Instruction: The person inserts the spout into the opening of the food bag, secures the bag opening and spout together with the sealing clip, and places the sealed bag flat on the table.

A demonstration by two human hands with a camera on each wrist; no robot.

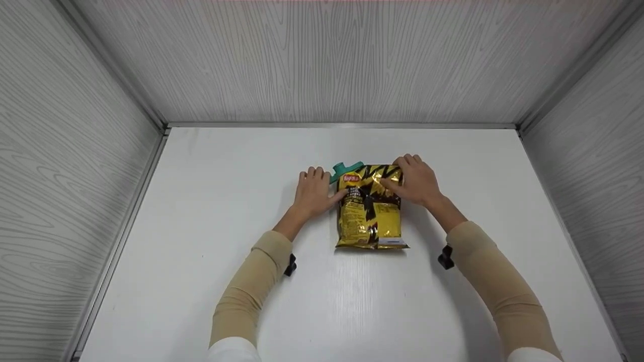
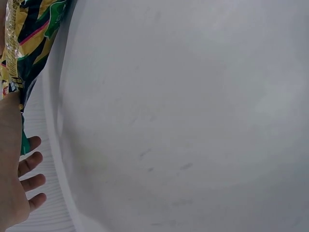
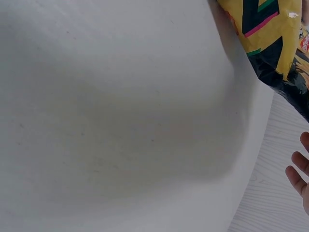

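I see the white tabletop point(image 1: 211, 211) boxed in by three grey wood-grain walls point(image 1: 332, 60), and near its middle lies the gold-and-black foil crisp bag point(image 1: 371, 211), flat, its top end pointing toward the back wall. A teal plastic bag clip point(image 1: 346, 169) lies at the bag's top left corner, touching it; whether it bites the foil I cannot tell. My right hand point(image 1: 415, 181) rests over the bag's upper right part, fingers draped on the top edge and thumb pressing the foil, so its grip looks like a light pinch on the bag. My left hand point(image 1: 314, 193) lies flat on the tabletop just beside the bag's left edge, fingers straight and holding nothing, thumb touching the bag below the clip. I judge the step in hand to be steadying the bag's top. The next move calls for the left fingers to take hold of the clip while the right keeps the foil from sliding.
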